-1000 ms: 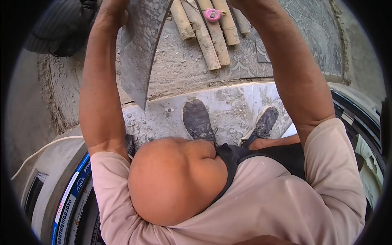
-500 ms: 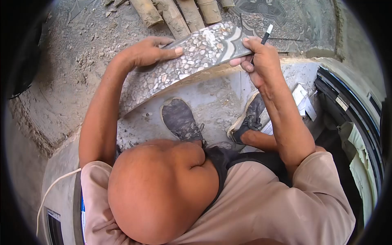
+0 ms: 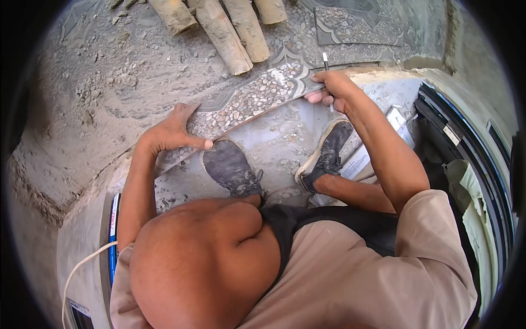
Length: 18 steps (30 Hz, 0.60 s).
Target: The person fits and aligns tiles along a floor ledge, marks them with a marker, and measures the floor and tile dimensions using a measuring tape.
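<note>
A cut strip of floor tile (image 3: pixel 249 101), with a pebble pattern and a grey-white scroll at its right end, lies low along the floor's raised edge. My left hand (image 3: pixel 171 131) spans the strip's left part, its thumb along the near edge and its fingers towards the far side. At the right end, my right hand (image 3: pixel 341 90) pinches the tile between thumb and fingers. A black marker pen (image 3: pixel 326 61) with a white tip is also in that hand, sticking up past the knuckles. The tile's left end is partly hidden by my left hand and forearm.
Several dusty bamboo pieces (image 3: pixel 241 33) lie beyond the strip. Another cut tile (image 3: pixel 359 26) rests at the back right. Rubble and dust cover the left floor (image 3: pixel 104 88). My shoes (image 3: pixel 230 167) stand below the edge. Dark frame rails (image 3: pixel 466 142) run along the right.
The tile strip has come down from a raised, tilted position onto the floor's edge. My left hand has shifted down and left, its thumb now at the near edge. My right hand has lowered slightly.
</note>
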Motion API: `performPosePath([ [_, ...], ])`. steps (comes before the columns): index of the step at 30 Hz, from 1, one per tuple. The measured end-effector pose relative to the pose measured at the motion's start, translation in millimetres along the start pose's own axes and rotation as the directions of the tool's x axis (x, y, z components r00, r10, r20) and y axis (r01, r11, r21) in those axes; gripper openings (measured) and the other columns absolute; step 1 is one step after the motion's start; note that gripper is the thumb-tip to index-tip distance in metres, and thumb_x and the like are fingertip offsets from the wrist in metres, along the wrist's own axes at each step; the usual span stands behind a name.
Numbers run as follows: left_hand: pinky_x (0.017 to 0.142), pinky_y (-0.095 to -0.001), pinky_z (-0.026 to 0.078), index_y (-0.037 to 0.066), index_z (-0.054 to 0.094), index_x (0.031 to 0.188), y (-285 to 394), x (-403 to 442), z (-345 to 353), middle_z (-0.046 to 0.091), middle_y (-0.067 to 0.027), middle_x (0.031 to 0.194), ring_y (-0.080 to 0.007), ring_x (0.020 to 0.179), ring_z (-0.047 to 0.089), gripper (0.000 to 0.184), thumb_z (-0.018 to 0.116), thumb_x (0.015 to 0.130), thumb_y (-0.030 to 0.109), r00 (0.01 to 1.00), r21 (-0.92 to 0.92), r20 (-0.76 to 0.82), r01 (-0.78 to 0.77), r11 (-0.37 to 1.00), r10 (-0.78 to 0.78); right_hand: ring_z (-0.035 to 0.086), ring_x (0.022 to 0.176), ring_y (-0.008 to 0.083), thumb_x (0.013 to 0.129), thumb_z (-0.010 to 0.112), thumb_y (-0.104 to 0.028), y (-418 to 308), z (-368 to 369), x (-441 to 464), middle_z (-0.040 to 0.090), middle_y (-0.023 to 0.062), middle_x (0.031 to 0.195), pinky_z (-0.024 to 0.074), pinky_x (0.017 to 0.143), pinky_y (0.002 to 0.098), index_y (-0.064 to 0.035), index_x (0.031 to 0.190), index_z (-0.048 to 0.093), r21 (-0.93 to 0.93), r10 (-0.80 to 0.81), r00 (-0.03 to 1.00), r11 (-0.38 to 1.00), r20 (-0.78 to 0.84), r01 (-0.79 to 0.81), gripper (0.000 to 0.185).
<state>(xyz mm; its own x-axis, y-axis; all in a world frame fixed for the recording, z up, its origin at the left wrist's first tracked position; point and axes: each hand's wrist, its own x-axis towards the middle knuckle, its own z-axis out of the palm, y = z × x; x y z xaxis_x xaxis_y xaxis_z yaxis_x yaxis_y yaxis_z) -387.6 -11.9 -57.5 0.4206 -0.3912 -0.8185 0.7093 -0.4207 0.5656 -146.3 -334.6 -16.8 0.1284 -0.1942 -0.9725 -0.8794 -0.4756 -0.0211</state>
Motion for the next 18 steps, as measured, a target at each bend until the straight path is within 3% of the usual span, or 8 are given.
performPosePath([
  [2,0.119,-0.0449,0.028,-0.001,0.033,0.152,-2.2,5.8,-5.8,0.036,-0.0318,0.147,-0.045,0.141,0.033,0.129,0.089,0.05,0.056,1.0,0.017,-0.005,0.005,1.0,-0.005,0.066,0.052,0.0193,0.093,0.06,-0.015,-11.2,-4.1,9.8,0.069,0.018,0.083,0.037,0.037,0.0292,0.0012,0.095,0.064,-0.469,0.005,0.999,0.883,0.039,0.014,0.017],
  [3,0.119,-0.0443,0.028,-0.001,0.035,0.151,-5.0,7.9,-6.9,0.037,-0.0322,0.146,-0.045,0.14,0.035,0.127,0.09,0.049,0.052,1.0,0.035,-0.009,0.016,0.999,-0.016,0.063,0.053,0.0216,0.085,0.07,-0.019,-13.5,-5.9,16.1,0.068,0.0177,0.076,0.0432,0.047,0.0364,0.0017,0.084,0.071,-0.572,-0.042,0.998,0.818,0.042,0.058,0.021],
  [4,0.119,-0.0443,0.028,-0.001,0.035,0.151,-7.3,10.0,-6.4,0.037,-0.0322,0.146,-0.045,0.14,0.035,0.127,0.09,0.049,0.052,1.0,0.032,-0.005,0.016,0.999,-0.016,0.063,0.053,0.0216,0.085,0.07,-0.019,-14.0,-5.1,22.0,0.068,0.0177,0.076,0.0432,0.047,0.0364,0.0017,0.084,0.071,-0.573,-0.037,0.999,0.818,0.039,0.053,0.021],
  [6,0.118,-0.0437,0.03,-0.001,0.037,0.15,-13.8,14.1,-5.1,0.042,-0.0333,0.142,-0.045,0.138,0.038,0.126,0.09,0.047,0.049,0.998,0.083,-0.06,0.032,0.996,-0.028,0.062,0.063,0.0251,0.079,0.078,-0.022,-13.6,-0.5,36.7,0.069,0.0183,0.079,0.045,0.058,0.0405,0.0095,0.085,0.07,-0.849,-0.204,0.974,0.493,0.098,0.189,0.033],
  [8,0.117,-0.0428,0.03,-0.001,0.039,0.149,-18.9,16.7,-3.1,0.041,-0.033,0.144,-0.0445,0.139,0.037,0.123,0.09,0.049,0.048,0.997,0.067,-0.074,0.019,0.998,-0.014,0.058,0.071,0.0261,0.074,0.082,-0.024,-17.5,3.3,45.8,0.067,0.0174,0.079,0.0443,0.065,0.0427,0.0132,0.084,0.069,-0.843,-0.168,0.981,0.51,0.096,0.169,0.041],
  [10,0.117,-0.0419,0.031,-0.001,0.04,0.148,-21.0,18.3,-0.1,0.04,-0.0326,0.147,-0.044,0.14,0.036,0.12,0.089,0.05,0.047,0.996,0.046,-0.084,0.006,0.999,-0.002,0.055,0.063,0.0228,0.075,0.083,-0.023,-20.2,8.0,48.3,0.065,0.0149,0.073,0.0424,0.059,0.0419,0.0106,0.078,0.069,-0.906,-0.199,0.972,0.377,0.124,0.193,0.037],
  [11,0.117,-0.0414,0.031,-0.001,0.043,0.147,-15.5,14.0,-2.6,0.04,-0.0316,0.148,-0.0423,0.141,0.037,0.113,0.087,0.055,0.046,0.996,0.052,-0.084,-0.005,0.999,0.009,0.044,0.049,0.017,0.073,0.081,-0.019,-18.3,7.9,50.9,0.055,0.0076,0.058,0.0323,0.047,0.0381,0.0019,0.062,0.064,-0.849,-0.179,0.976,0.49,0.125,0.199,0.029],
  [18,0.115,-0.0368,0.033,-0.001,0.059,0.135,-33.5,1.4,24.0,0.051,-0.0254,0.144,-0.035,0.136,0.048,0.077,0.079,0.074,0.043,0.983,-0.198,-0.181,-0.029,0.98,-0.008,0.053,0.054,0.0209,0.074,0.084,-0.02,-16.4,10.6,59.8,0.06,0.0109,0.065,0.0407,0.051,0.0408,0.0062,0.07,0.067,-0.884,-0.157,0.977,0.424,0.142,0.197,0.032],
])
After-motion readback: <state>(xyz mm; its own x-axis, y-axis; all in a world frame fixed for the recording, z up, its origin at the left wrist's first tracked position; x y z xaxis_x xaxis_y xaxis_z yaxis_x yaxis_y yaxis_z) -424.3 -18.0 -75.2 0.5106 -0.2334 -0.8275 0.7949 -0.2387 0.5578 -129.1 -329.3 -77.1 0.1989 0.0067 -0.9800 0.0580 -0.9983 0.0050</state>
